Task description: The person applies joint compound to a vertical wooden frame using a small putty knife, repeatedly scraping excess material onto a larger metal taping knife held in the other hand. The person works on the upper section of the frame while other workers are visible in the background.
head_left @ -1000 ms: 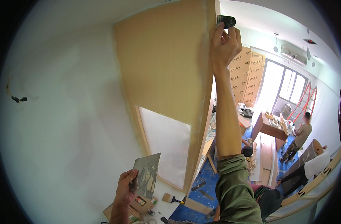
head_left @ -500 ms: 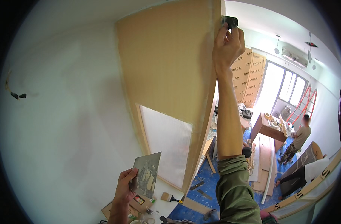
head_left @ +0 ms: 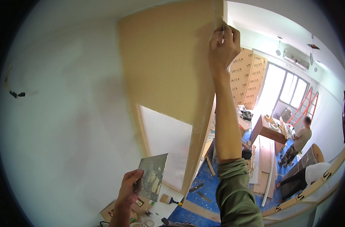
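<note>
Left fingers: clamped on smeared plate | right fingers: pinching edge-on scraper

A smooth white wall fills the left side, black-tipped wires poking from it. On the right, blue sheeting covers the floor near a brown wooden bench cluttered with tape rolls. Daylight floods through a tall opening and the dark-framed window beside it. A red ladder stands close by; an air conditioner hangs high beneath the white ceiling.
</note>
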